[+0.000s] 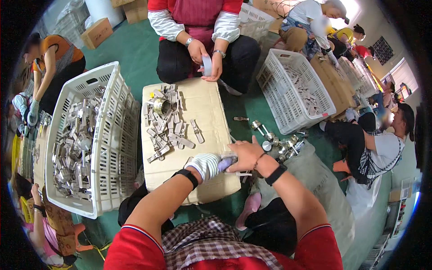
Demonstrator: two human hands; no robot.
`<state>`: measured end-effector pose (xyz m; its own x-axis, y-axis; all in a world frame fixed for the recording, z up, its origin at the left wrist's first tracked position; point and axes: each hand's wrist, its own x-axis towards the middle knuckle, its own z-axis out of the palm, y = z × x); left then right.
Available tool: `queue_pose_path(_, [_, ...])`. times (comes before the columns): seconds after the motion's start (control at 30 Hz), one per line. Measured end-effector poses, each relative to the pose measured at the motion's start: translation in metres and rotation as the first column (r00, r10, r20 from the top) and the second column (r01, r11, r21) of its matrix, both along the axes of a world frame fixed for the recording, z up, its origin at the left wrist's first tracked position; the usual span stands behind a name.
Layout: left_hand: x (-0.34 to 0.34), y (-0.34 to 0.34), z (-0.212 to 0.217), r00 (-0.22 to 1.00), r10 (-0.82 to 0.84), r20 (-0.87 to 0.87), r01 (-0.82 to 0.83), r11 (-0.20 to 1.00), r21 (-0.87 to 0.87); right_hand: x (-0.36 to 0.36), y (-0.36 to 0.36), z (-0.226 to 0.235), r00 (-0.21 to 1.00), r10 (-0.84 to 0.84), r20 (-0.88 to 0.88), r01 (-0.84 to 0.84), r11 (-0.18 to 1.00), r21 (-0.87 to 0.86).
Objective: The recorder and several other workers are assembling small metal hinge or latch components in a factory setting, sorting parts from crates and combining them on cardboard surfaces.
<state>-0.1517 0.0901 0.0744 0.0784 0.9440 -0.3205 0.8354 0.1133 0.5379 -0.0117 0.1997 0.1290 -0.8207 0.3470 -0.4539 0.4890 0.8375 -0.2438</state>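
My left hand (208,166), in a striped glove with purple fingertips, is closed at the right edge of a cardboard-topped work surface (204,119). Against its fingertips presses my bare right hand (246,155), its fingers bent over the same spot. A small greyish piece shows between the two hands, mostly covered, so its kind is unclear. Left of them lies a loose pile of flat metal clips (173,128), with one clip (196,131) apart from the rest. A round brass-coloured metal ring (161,106) sits among the pile.
At left stands a white crate (114,130) full of similar clips; another white crate (294,114) is at far right. Shiny metal cylindrical parts (279,146) lie beside a plastic sack (310,180). Opposite, a person's hands (208,63) hold a pale band. Other people work around.
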Motion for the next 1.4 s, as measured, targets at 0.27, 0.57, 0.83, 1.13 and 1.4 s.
queue_pose_path(0.27, [-0.006,0.013,-0.001,0.961,-0.277,-0.003,0.274,0.951,0.143,0.002,0.005,-0.011,0.991,0.040,-0.129,-0.033,0.998,0.060])
queue_pose_path(0.57, [0.006,0.001,0.021,0.990,-0.020,-0.136,0.038,0.990,0.133,-0.040,0.051,-0.015,0.985,0.013,0.172,0.052,0.929,-0.368])
queue_pose_path(0.83, [-0.002,0.026,0.008,0.987,0.040,-0.155,-0.024,0.994,0.109,-0.039,0.068,-0.024,0.999,-0.011,0.046,0.024,0.959,-0.282])
queue_pose_path(1.13, [-0.023,0.051,0.026,0.990,-0.045,-0.133,0.033,0.995,-0.093,-0.008,0.032,-0.022,0.885,0.190,-0.425,-0.052,0.947,0.316])
queue_pose_path(1.4, [-0.034,0.047,0.004,0.974,0.189,0.122,-0.192,0.981,0.014,-0.060,0.066,0.003,0.987,0.152,0.047,-0.155,0.984,0.083])
